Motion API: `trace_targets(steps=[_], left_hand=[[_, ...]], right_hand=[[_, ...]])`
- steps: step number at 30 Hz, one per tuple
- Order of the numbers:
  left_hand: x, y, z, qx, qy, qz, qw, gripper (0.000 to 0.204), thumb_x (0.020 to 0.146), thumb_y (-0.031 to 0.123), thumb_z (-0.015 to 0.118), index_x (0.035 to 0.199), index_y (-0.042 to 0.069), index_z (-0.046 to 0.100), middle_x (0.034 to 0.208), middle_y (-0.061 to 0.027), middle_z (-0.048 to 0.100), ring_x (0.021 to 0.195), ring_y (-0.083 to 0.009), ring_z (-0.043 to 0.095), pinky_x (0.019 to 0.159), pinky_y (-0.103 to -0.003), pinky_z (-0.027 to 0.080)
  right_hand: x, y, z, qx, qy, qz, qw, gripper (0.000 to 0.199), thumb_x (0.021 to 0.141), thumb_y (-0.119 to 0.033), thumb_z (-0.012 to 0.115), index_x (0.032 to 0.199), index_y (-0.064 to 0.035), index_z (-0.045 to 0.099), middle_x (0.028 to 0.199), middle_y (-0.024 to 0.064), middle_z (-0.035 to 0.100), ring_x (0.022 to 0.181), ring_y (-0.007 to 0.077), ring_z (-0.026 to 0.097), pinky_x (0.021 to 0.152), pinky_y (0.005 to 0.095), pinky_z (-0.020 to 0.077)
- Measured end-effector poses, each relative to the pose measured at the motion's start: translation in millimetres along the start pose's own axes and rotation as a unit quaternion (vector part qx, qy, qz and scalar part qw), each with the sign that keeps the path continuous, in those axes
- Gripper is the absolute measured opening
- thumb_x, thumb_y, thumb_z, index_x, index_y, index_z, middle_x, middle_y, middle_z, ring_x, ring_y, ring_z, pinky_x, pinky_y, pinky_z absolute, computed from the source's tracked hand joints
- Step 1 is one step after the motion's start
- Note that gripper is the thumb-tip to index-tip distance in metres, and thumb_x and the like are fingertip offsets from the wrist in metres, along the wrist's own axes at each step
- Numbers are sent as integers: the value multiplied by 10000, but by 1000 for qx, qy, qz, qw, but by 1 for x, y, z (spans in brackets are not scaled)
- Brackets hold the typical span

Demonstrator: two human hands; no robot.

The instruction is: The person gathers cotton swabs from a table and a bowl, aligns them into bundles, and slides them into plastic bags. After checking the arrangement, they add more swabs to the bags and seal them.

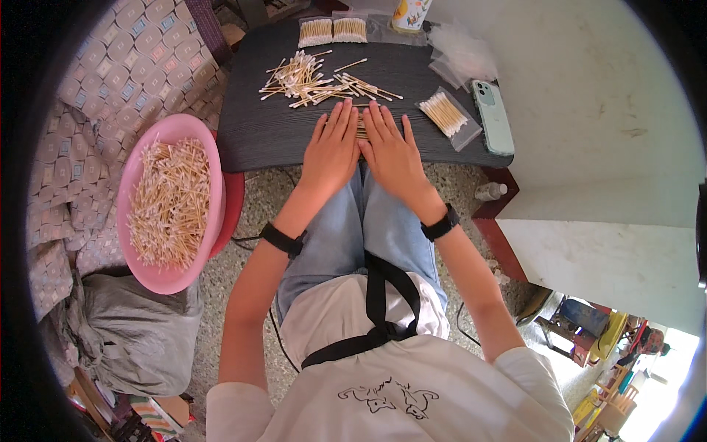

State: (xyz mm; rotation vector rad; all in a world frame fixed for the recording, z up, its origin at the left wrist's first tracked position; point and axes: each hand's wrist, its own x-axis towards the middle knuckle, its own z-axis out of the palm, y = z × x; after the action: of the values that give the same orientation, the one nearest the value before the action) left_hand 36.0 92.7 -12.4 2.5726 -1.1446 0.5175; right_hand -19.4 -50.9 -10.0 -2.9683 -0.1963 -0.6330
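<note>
My left hand [331,153] and my right hand [392,156] lie side by side at the near edge of the dark table [250,140]. Both are palm down with fingers stretched forward. Under and between them shows a row of cotton swabs [361,129], mostly hidden by the hands. Just beyond my fingertips lies a loose pile of cotton swabs [302,77], with several strays spread to its right. To the right of my right hand is a clear bag of cotton swabs [444,114].
Two filled swab bags [333,32] lie at the far edge near a patterned cup [410,15]. Empty clear bags [462,53] and a pale green phone [493,116] are at the right. A pink basin [131,243] full of swabs stands left. A small bottle [490,191] stands by the wall.
</note>
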Motion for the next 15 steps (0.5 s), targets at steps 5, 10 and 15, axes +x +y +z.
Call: trace_targets(steps=[5,10,15], left_hand=[[1,3,0,9,-38,-16,999,539,925,193,459,1406,-11,329,1491,-148,289,1391,-257,263,1123,-419,239],[-19,9,-10,11,-58,0,998,552,921,211,468,1408,-8,328,1492,-152,286,1390,-278,259,1122,-421,242],[-6,3,-3,19,-11,8,1000,548,898,264,507,1362,-7,399,1458,-168,337,1349,-312,324,1104,-428,275]], right_hand=[[2,2,4,-34,5,8,999,555,953,-378,420,1374,-15,409,1461,137,357,1358,262,325,1109,469,222],[-19,-7,-6,27,-5,-2,1000,567,953,-378,428,1370,5,401,1447,203,350,1360,308,309,1115,455,220],[-3,-4,3,47,13,21,999,577,946,-374,442,1356,29,400,1444,223,339,1346,330,327,1110,440,242]])
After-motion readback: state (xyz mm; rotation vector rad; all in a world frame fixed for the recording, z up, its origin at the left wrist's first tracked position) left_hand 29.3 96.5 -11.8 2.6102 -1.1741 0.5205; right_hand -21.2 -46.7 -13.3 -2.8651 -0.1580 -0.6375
